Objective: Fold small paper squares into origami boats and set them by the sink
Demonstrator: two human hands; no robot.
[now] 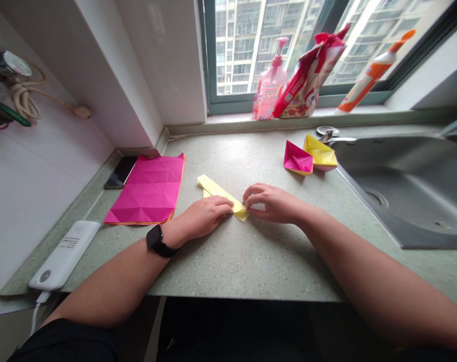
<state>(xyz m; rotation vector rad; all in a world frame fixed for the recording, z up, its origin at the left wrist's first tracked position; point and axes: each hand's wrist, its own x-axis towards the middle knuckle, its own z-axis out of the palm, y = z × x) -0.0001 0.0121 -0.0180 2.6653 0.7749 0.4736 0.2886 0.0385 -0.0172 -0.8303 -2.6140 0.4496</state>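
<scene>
A folded strip of yellow paper (217,190) lies slantwise on the speckled counter, its near end between my two hands. My left hand (203,215), with a black watch on the wrist, rests over the strip's lower side, fingertips pressing it down. At the strip's right end, my right hand (268,202) has its thumb and fingers closed on the paper's tip. To the left lies a stack of creased pink paper (149,188) with orange edges. Farther back on the right stand a pink folded paper boat (297,160) and a yellow folded paper boat (321,152), touching each other.
A steel sink (401,186) takes up the right side. On the left are a phone (119,173), partly under the pink paper, and a white power bank (65,256) with a cable. A pump bottle (269,90), a red bag (309,78) and an orange-white bottle (373,75) line the windowsill.
</scene>
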